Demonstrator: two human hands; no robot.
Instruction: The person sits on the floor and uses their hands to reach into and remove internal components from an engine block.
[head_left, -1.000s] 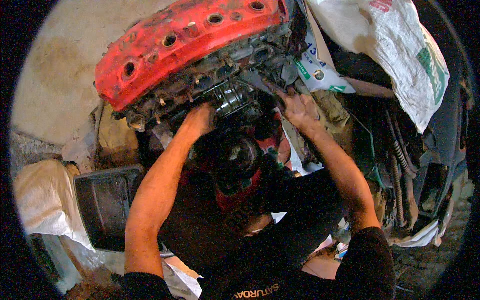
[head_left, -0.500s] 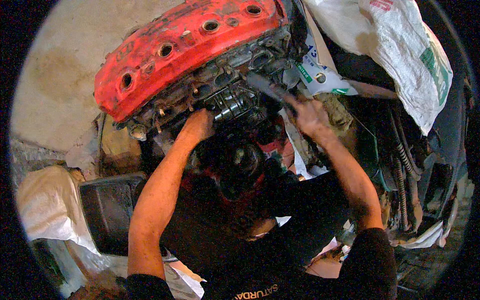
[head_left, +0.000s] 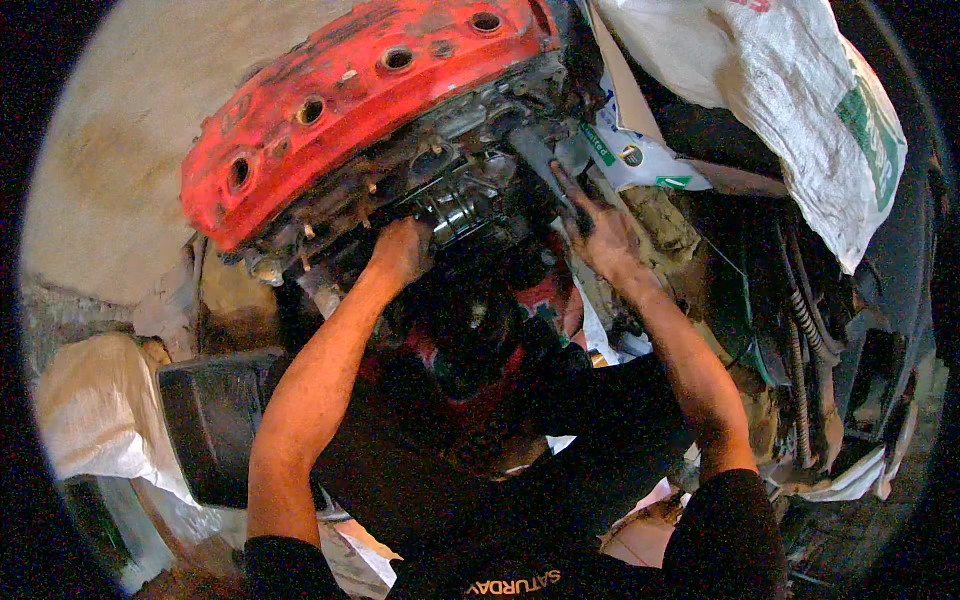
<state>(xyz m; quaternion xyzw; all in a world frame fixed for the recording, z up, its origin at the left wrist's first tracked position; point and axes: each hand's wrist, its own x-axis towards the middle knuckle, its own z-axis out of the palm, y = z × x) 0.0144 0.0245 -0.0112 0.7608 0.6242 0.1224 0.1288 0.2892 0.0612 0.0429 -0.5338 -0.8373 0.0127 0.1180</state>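
A cylinder head with a red valve cover lies at the top, its row of round holes facing up and its grimy port side toward me. My left hand is closed at the left end of a shiny, banded metal cylindrical part, just below the ports; its fingertips are hidden. My right hand grips a long flat grey bar-shaped tool, index finger stretched along it. The tool's far end points at the right end of the engine part; whether it touches cannot be made out.
White woven sacks hang at the upper right. Ribbed hoses run down the right side. A black plastic tray and a pale sheet lie at the left. Concrete floor shows behind the engine part.
The red-covered engine part has shifted slightly left and up in view. The right hand and its tool, blurred before, now show sharper. The left hand keeps its place by the shiny part.
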